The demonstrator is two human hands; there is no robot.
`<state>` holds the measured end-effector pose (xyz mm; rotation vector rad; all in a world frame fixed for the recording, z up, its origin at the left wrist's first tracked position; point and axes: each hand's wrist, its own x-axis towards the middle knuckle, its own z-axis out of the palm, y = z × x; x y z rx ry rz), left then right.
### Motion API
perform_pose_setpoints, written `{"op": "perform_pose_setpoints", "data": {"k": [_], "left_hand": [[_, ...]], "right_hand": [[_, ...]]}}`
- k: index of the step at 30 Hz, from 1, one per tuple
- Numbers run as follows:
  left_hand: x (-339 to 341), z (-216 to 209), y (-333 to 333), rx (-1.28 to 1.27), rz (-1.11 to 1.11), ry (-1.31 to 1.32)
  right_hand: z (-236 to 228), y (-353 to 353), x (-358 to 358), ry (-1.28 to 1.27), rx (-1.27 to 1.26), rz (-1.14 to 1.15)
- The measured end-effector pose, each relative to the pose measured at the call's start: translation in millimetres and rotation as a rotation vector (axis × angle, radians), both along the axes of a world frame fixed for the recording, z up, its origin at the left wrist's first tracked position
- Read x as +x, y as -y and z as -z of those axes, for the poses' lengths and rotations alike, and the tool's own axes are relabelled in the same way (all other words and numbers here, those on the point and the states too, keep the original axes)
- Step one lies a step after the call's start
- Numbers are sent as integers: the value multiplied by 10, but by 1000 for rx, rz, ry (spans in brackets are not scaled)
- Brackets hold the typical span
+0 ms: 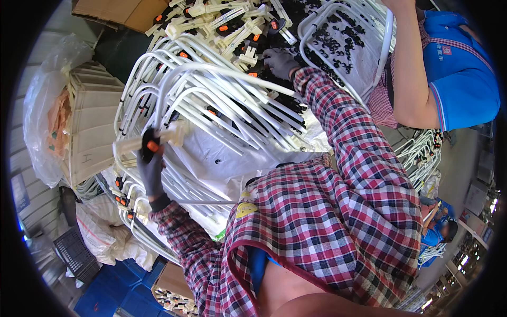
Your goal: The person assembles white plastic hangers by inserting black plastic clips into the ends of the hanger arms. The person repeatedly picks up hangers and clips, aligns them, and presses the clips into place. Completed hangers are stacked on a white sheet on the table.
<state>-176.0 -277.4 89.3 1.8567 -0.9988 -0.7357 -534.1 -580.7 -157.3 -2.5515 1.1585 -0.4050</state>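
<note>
My left hand point(152, 177), in a grey glove, is closed around a black-and-cream plastic bracket with an orange button point(150, 143). The bracket is at the left ends of the bent white tubes; whether it is fitted onto one cannot be made out. My right hand point(281, 63), also gloved, reaches forward over small black plastic parts point(289, 53) beside the pile of cream brackets point(232, 26). Its fingers are stretched out, with nothing visible in them. A stack of bent white tube frames point(211, 95) lies between my two hands, with black and orange fittings among the tubes.
At right, a co-worker in a blue shirt point(459, 68) holds a white tube frame point(384, 47) over scattered black clips point(340, 39). A plastic-lined cream bin point(92, 116) stands left. Below it are a woven sack point(108, 227), a dark crate point(76, 253) and blue boxes point(113, 290).
</note>
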Motion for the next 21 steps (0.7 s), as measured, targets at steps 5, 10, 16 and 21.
{"op": "perform_pose_setpoints", "data": {"k": [5,10,16,21], "left_hand": [[336,4,-699,33,-296,93],[486,61,-1119,19,-376,170],[642,81,-1038,51,-415,173],[647,74,-813,-40,-298,159]], "right_hand": [[319,-239,-59,179,157,321],[294,-413,-202,422,288,375],[434,-807,-391,632,659,83],[203,-927,-382,466,392,-48]]}}
